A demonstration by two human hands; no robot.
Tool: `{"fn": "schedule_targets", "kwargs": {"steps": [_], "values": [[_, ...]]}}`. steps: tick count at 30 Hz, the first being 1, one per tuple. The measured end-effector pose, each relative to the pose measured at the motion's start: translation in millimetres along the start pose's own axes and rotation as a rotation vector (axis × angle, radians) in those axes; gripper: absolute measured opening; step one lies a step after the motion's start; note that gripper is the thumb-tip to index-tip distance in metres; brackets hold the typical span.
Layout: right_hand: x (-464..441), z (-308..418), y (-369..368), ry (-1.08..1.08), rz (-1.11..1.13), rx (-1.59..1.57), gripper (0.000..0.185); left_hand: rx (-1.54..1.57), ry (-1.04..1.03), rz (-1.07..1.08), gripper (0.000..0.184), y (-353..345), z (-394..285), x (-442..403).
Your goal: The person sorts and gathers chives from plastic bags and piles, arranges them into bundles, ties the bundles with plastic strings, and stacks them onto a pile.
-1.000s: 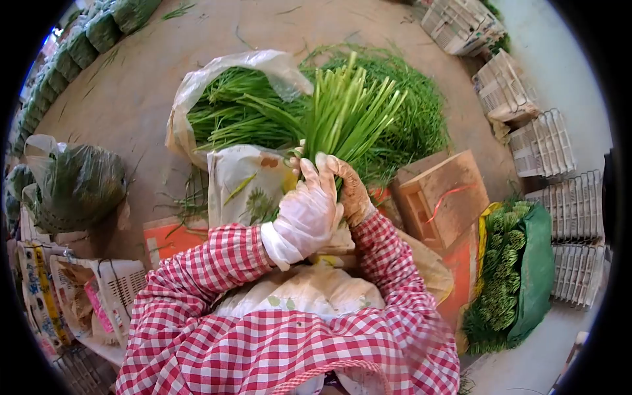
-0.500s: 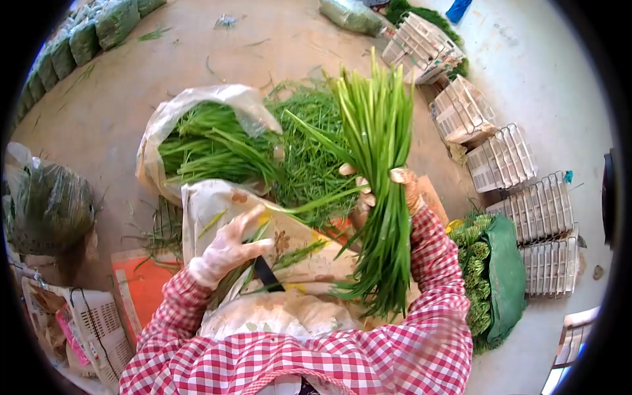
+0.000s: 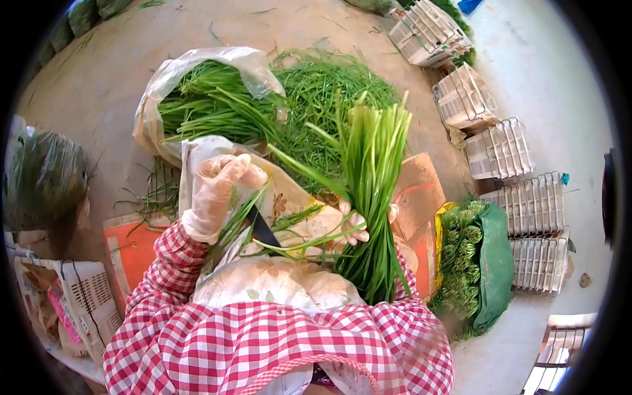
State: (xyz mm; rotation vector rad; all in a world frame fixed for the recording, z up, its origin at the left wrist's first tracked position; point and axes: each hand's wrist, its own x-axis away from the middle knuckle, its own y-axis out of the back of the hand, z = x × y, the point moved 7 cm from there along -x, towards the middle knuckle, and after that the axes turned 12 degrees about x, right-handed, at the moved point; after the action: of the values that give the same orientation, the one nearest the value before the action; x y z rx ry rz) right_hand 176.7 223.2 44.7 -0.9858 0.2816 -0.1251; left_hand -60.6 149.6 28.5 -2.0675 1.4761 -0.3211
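My right hand (image 3: 354, 224), in a thin pale glove, is wrapped round a thick bunch of garlic chives (image 3: 375, 178). The bunch stands nearly upright, cut ends upward and leaf tips hanging over my lap; a few stalks stick out to the left. My left hand (image 3: 220, 187), gloved too, is raised above my lap with its fingers curled in; whether anything is inside them is hidden. Below it, loose chive leaves (image 3: 230, 227) and a black strap (image 3: 262, 230) lie on the stained floral apron (image 3: 280, 197).
Ahead are an open plastic bag (image 3: 148, 125) of chives and a heap of loose leaves (image 3: 342, 79). At right lie bundled chives (image 3: 461, 243) beside a green cloth (image 3: 494, 270), with white crates (image 3: 526, 204) beyond. A filled bag (image 3: 49, 178) and basket (image 3: 92, 296) stand left.
The bunch has come down and closer to my body in my right hand. My left hand has lifted slightly, and its spread fingers have curled in. The view has tilted a little.
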Motion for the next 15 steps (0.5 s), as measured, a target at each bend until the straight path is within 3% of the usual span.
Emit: {"fn": "schedule_targets", "kwargs": {"steps": [2, 3, 5, 10, 11, 13, 15], "values": [[9, 2, 8, 0.154, 0.097, 0.068, 0.063, 0.043, -0.09, -0.104, 0.025, 22, 18, 6], [11, 7, 8, 0.209, 0.073, 0.15, 0.061, -0.034, -0.084, -0.011, 0.029, 7, -9, 5], [14, 16, 8, 0.293, 0.019, 0.271, 0.059, 0.166, -0.021, -0.179, 0.031, 33, -10, 4], [23, 33, -1, 0.292, 0.045, 0.151, 0.075, 0.193, -0.079, -0.15, 0.035, 53, -16, 41], [20, 36, -3, 0.263, 0.102, 0.149, 0.075, 0.146, 0.135, -0.054, 0.04, 40, -1, 51], [19, 39, -5, 0.263, 0.134, 0.192, 0.073, -0.003, 0.376, 0.168, 0.052, 8, 22, 71], [17, 33, -7, 0.359, 0.14, 0.221, 0.069, -0.173, 0.386, 0.429, 0.064, -26, 44, 75]]}}
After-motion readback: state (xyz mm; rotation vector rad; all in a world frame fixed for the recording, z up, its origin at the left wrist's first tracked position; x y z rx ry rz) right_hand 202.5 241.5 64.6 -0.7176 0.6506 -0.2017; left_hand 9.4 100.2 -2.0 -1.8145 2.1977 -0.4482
